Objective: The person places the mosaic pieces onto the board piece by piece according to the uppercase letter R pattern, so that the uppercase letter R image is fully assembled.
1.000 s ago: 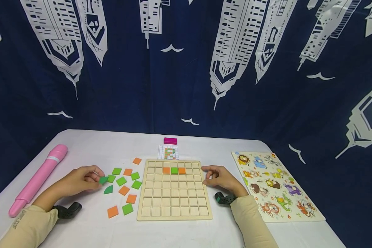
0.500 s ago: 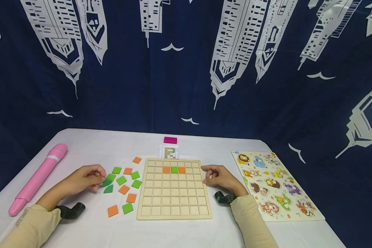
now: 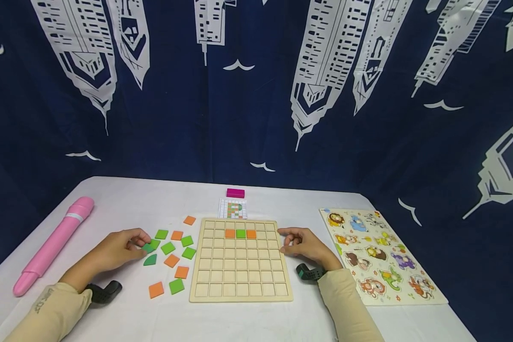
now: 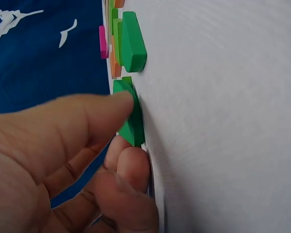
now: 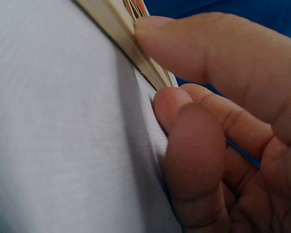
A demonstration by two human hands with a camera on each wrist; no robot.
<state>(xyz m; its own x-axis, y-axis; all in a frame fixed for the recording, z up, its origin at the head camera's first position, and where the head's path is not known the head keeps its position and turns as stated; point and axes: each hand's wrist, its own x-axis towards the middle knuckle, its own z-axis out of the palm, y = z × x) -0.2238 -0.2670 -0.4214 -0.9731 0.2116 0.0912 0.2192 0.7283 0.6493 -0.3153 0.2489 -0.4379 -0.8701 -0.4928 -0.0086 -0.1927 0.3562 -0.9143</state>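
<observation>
My left hand (image 3: 117, 249) pinches a dark green quarter-round tile (image 4: 136, 119) between thumb and fingers, close to the white tabletop. A second dark green quarter-round tile (image 3: 150, 260) lies just nearer the front, and a light green square tile (image 3: 154, 243) is beside the fingertips. My right hand (image 3: 304, 244) touches the right edge of the wooden grid board (image 3: 241, 299). In the right wrist view its thumb (image 5: 157, 36) rests on the board's rim, with another fingertip against the edge. Two orange tiles and one green tile (image 3: 241, 233) sit in the board's second row.
Several loose green and orange tiles (image 3: 156, 289) lie left of the board. Behind it are a pattern card (image 3: 232, 209) and a magenta block (image 3: 235, 193). A pink tube (image 3: 53, 247) lies far left, an animal puzzle board (image 3: 382, 256) at right. A dark patterned cloth (image 3: 175, 118) hangs behind.
My left hand has shifted slightly to the right with the dark green tile, which has turned in the fingers. The right hand stays at the board's edge.
</observation>
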